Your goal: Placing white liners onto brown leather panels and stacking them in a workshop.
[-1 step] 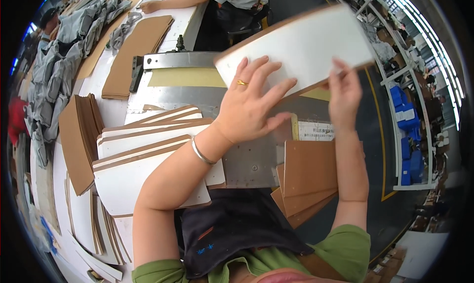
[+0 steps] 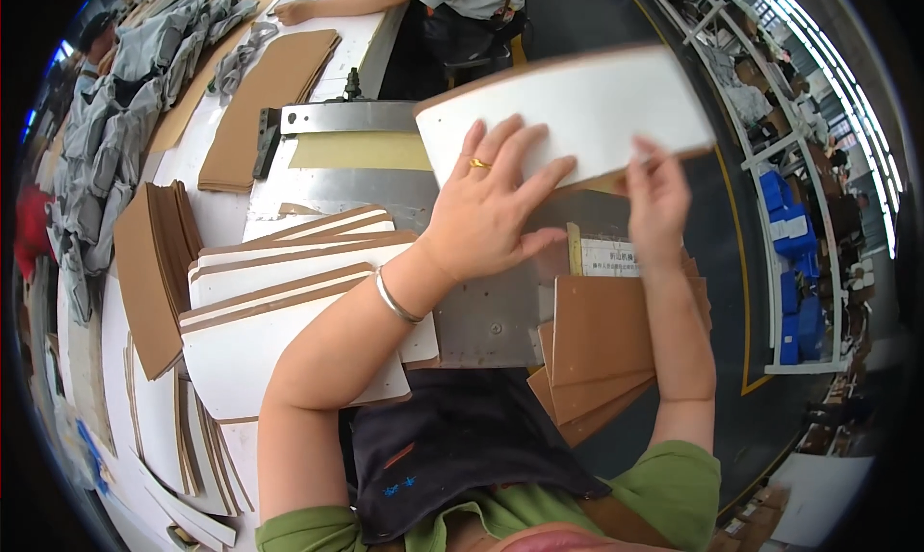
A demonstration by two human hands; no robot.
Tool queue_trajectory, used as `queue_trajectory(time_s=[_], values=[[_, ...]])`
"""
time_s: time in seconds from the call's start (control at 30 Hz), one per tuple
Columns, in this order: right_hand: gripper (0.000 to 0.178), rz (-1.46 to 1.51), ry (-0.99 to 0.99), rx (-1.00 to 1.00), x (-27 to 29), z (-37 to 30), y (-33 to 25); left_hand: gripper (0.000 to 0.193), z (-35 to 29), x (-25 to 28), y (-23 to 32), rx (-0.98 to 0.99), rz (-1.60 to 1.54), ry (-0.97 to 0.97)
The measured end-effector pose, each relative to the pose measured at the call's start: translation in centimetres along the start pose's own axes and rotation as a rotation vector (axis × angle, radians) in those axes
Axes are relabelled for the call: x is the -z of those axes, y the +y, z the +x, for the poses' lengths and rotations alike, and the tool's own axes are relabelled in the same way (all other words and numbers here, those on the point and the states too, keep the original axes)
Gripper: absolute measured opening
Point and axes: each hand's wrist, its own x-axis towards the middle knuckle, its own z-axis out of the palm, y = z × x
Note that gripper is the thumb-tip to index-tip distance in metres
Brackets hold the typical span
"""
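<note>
A white panel with brown edges (image 2: pixel 587 100), slightly blurred, lies tilted over the metal machine bed (image 2: pixel 481 302). My left hand (image 2: pixel 496 201) rests on its near left part, fingers spread and nothing gripped. At the near right edge my right hand (image 2: pixel 659 201) is closed, its thumb and fingertips pinching the panel; motion smears the fingertips. Left of my left forearm lies a fanned stack of white, brown-edged panels (image 2: pixel 260 359). Several brown panels (image 2: pixel 602 326) sit by my right forearm. Behind the held panel runs a metal bar (image 2: pixel 356 118), partly covered by it.
Brown boards stand in a bundle (image 2: pixel 154 273) at the left, with another brown stack (image 2: pixel 265 109) farther back. Grey cloth pieces (image 2: pixel 144 100) heap at the far left. A co-worker's arm (image 2: pixel 337 1) reaches over the far table. Blue bins (image 2: pixel 794 225) fill a white rack at the right.
The panel's right end has swung toward me and a little left. My right hand has moved left along with it. My left hand stays nearly in place on the panel.
</note>
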Motion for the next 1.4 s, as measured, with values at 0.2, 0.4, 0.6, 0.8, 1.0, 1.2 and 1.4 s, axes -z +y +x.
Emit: queue_trajectory(time_s=[0.2, 0.4, 0.6, 0.8, 1.0, 1.2, 1.4], values=[[0.016, -0.209, -0.518, -0.545, 0.3, -3.5, -1.2, 0.050, -2.0, -1.4, -0.8, 0.201, 0.276, -0.714], [0.040, -0.983, -0.495, 0.484, -1.4, -1.2, 4.3, 0.044, -2.4, -2.2, -1.3, 0.214, 0.373, -0.662], [0.043, -0.994, -0.504, 0.415, -2.7, -0.5, 5.5, 0.044, -2.1, -2.1, -1.8, 0.259, 0.394, -0.694], [0.041, -0.963, -0.471, 0.445, -2.5, -0.4, 5.1, 0.045, -1.8, -1.9, -1.7, 0.259, 0.374, -0.712], [0.040, -0.917, -0.554, 0.379, -2.6, 0.4, 4.2, 0.046, -2.2, -1.5, -1.4, 0.255, 0.372, -0.739], [0.056, -0.728, -0.817, 0.108, -4.4, 5.0, 3.1, 0.053, -1.7, 1.1, -0.2, 0.202, 0.274, -0.914], [0.072, -0.684, -0.949, -0.127, -5.2, 6.2, 1.0, 0.076, -6.9, 14.2, 3.1, 0.354, 0.127, -0.741]])
